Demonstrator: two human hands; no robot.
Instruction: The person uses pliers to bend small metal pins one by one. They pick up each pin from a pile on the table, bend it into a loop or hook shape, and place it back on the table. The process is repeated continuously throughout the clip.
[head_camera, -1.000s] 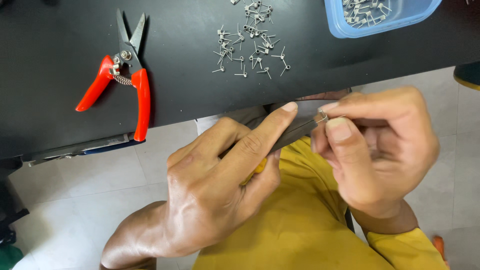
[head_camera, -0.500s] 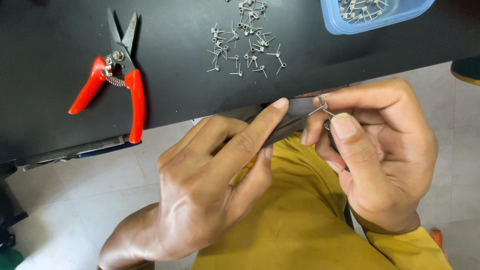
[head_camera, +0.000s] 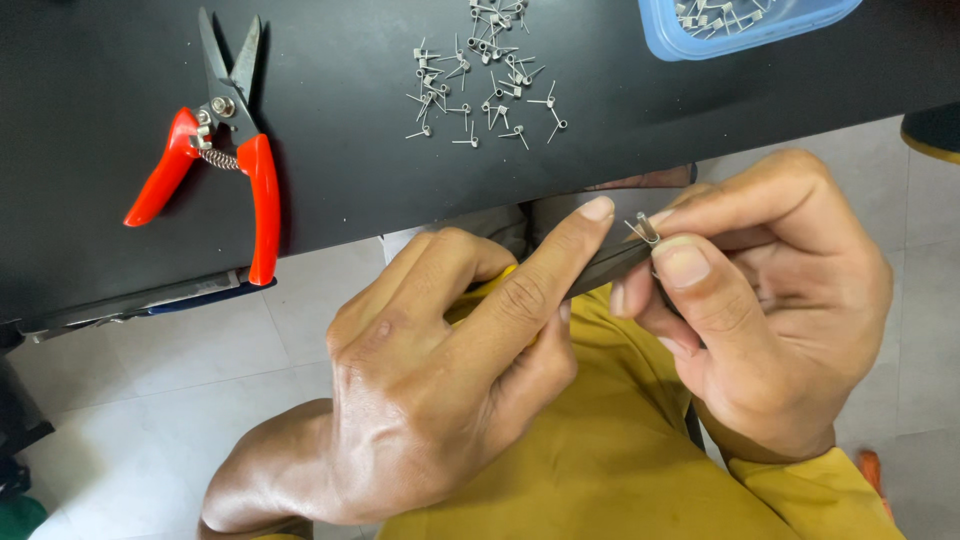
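Observation:
My left hand grips a pair of dark pliers with yellow handles, index finger stretched along the jaws. My right hand pinches a small coiled wire spring between thumb and fingers, right at the tip of the pliers. Both hands hover over my lap in yellow trousers, just below the edge of the black table. Most of the pliers is hidden by my fingers.
Red-handled cutters lie on the table's left part. Several small wire springs are scattered at the top middle. A blue plastic tub holding more springs stands at the top right. Pale floor tiles show below.
The view has shifted slightly. My right hand's fingers have adjusted their pinch on the spring at the pliers' tip; the left hand keeps its hold.

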